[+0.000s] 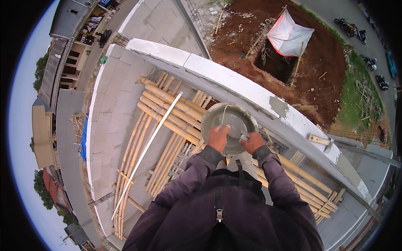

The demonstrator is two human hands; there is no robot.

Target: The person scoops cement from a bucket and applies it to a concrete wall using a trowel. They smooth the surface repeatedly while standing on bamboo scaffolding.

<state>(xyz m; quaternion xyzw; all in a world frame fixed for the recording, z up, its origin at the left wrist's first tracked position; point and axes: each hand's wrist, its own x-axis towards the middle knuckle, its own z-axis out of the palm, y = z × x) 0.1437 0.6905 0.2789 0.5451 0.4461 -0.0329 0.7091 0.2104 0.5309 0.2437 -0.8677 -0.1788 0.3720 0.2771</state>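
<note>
Just ahead of my body is a round grey bucket [229, 125], its inside coated with grey, wet-looking mortar. A thin pale handle [224, 113] curves from the far rim down to my left hand [218, 138], whose fingers are closed around it. My right hand [253, 142] is at the bucket's near right side, fingers pinched together. A small whitish thing [243, 137] shows at its fingertips; its kind cannot be made out. The near rim is partly hidden by both hands.
Bamboo poles [167, 113] form a platform below. A light block wall [234, 81] curves past ahead, with a mortar patch [278, 106] on top and a wooden-handled tool [319, 139] further right. A long white strip [147, 154] slants across the left. Beyond lies a tarp-covered pit [289, 33].
</note>
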